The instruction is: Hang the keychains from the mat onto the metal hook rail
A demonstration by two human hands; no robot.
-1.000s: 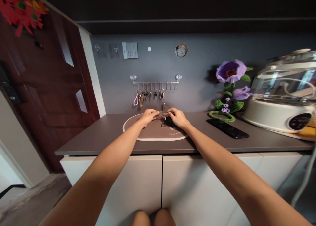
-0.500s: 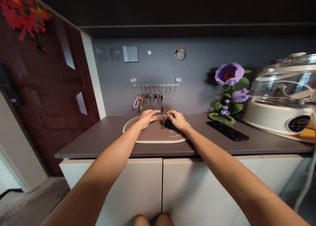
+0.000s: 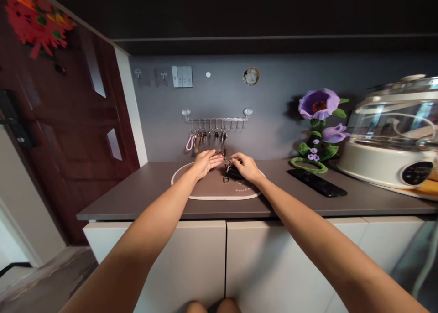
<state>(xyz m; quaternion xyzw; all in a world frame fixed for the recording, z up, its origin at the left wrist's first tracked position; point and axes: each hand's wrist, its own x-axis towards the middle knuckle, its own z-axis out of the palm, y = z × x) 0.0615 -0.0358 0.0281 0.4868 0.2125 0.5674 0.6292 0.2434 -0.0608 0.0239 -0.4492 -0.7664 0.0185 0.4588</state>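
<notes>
Both my hands meet over an oval brown mat (image 3: 208, 190) on the counter. My right hand (image 3: 243, 167) pinches a bunch of keys (image 3: 227, 169) with a black fob, held just above the mat. Fingers of my left hand (image 3: 204, 161) lie stretched out flat, their tips touching the ring end of the keys. Right behind the hands, a chrome hook rail (image 3: 216, 119) on the grey wall carries several hanging keys and a pink loop.
A black phone (image 3: 317, 183) lies on the grey counter (image 3: 137, 196) to the right, next to purple knitted flowers (image 3: 320, 121). A white appliance with a clear lid (image 3: 393, 135) stands far right. A dark wooden door (image 3: 61, 121) is at left. White cabinet doors are below.
My left hand's fingers have gone from a pinch on the key ring to stretched out flat. The keys have sunk slightly toward the mat in my right hand.
</notes>
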